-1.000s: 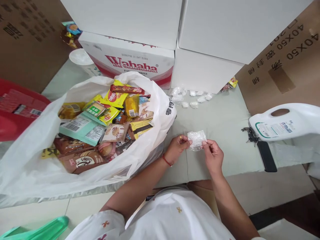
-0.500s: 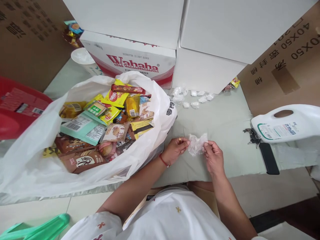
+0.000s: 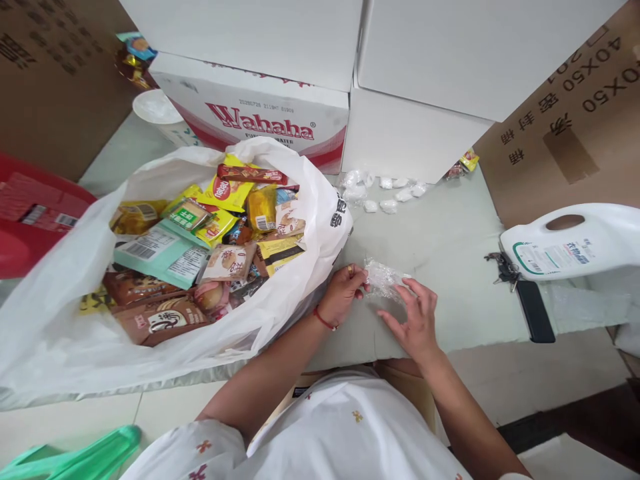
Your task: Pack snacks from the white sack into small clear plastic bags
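Several white bundles sit compact toward the table's far edge; the clear plastic your left hand pinches remains loose, your right hand open beside it.

- Open tabletop stretched from the right hand rightward to the keys.
- The full white bag walled off the left.
- Small white packets cluttered the far edge, where the Wahaha box and white boxes closed the way.
- The jug and phone obstructed the right.
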Tool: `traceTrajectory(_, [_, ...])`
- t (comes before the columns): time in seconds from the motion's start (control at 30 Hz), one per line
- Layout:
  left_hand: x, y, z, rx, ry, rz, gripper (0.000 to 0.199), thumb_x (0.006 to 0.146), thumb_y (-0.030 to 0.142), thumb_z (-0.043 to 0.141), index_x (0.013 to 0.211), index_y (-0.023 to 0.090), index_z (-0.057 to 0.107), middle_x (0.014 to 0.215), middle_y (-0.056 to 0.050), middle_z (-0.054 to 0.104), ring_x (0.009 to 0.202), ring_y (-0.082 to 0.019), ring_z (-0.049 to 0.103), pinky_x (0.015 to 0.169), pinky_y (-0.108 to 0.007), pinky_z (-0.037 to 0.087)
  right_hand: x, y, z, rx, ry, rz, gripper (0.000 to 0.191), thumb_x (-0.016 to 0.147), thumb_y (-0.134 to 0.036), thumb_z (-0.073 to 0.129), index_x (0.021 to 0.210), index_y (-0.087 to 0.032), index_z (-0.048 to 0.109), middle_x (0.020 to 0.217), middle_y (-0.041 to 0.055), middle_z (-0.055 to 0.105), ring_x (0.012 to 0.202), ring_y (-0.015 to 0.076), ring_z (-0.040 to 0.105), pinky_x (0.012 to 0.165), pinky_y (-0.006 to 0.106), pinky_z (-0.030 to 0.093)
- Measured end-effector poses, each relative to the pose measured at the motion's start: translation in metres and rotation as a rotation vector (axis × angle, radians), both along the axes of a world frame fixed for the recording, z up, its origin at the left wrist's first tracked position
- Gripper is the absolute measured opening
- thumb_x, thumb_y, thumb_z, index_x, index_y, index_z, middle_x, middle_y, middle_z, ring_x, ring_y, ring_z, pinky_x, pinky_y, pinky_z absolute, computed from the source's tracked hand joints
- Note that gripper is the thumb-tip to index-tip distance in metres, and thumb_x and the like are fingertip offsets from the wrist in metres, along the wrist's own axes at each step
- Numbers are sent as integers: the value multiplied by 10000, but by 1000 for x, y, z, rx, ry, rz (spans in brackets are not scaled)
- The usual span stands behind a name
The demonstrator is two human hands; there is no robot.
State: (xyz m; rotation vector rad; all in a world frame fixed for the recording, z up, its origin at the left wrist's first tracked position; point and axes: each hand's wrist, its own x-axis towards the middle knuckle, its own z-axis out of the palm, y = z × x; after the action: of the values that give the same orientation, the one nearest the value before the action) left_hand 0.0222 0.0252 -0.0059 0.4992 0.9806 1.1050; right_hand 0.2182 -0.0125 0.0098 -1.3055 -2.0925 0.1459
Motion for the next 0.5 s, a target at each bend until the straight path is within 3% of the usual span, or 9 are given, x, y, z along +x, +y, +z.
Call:
traceTrajectory(0.1, [1, -2, 2, 51, -33, -15, 452, 778, 601, 735, 831, 174, 597, 823, 2, 593, 595, -68, 517, 461, -190, 287, -15, 12, -3, -33, 145, -16, 101, 974, -246, 630, 1035, -270, 706, 1094, 66, 676, 1063, 227, 579, 922, 414, 496])
traceTrajectory(0.2, [4, -2, 1, 21, 43, 58, 545, 735, 570, 800, 1091, 213, 594, 1068, -18, 630, 580, -37, 459, 451, -189, 257, -26, 21, -2, -172, 463, -108, 101, 969, -315, 643, 958, -245, 714, 987, 46, 674, 973, 199, 615, 855, 362, 513])
traceTrajectory(0.27, [7, -1, 0, -38, 87, 59, 653, 673, 505, 867, 1179, 232, 555, 1118, -23, 631, 568, -31, 432, 455, -191, 258, -32, 23, 0, -324, 652, -150, 178, 951, -395, 661, 917, -227, 709, 939, 32, 670, 897, 180, 627, 809, 331, 514])
traceTrajectory(0.33, [9, -1, -1, -64, 77, -25, 582, 662, 495, 866, 1073, 192, 588, 970, -16, 652, 531, -32, 386, 456, -200, 236, -35, 24, 3, -440, 803, -194, 241, 925, -456, 680, 891, -217, 690, 881, 9, 666, 789, 148, 604, 753, 299, 501])
traceTrajectory(0.4, [9, 0, 0, -54, 57, -70, 472, 665, 503, 845, 876, 171, 585, 753, 21, 603, 499, -35, 333, 457, -205, 204, -33, 25, 7, -453, 960, -288, 273, 903, -491, 697, 890, -221, 653, 843, -14, 650, 692, 113, 555, 678, 266, 477])
traceTrajectory(0.5, [1, -3, 4, -51, 37, 16, 459, 642, 480, 847, 774, 197, 510, 644, 59, 533, 492, -47, 324, 457, -209, 172, -18, 31, 9, -376, 1179, -467, 302, 878, -507, 713, 899, -237, 579, 808, -40, 601, 620, 85, 507, 552, 217, 421])
